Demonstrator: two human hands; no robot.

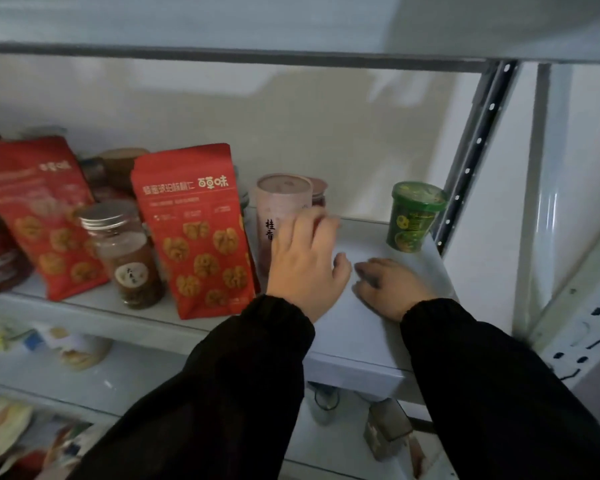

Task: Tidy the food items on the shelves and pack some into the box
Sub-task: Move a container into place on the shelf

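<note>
While the right hand [392,289] rests on the shelf [361,341], its fingers loosely bent and holding nothing, the left hand [305,265] is up against the pink canister [281,202]. The step looks like picking an item to shift or pack. The left fingers [321,220] are spread and blurred over the canister's right flank, and I cannot tell whether they touch it. Next they must wrap round it. The canister stands upright just right of the red pouch [198,233], well apart from the green cup [414,216] at the far right.

Red walnut pouch [198,233] upright on the grey shelf [354,327], second red pouch [42,216] leaning at left, clear silver-lidded jar [125,254] between them, pink cylindrical tub [281,202] just right, green cup [414,216] well apart at the right end
</note>
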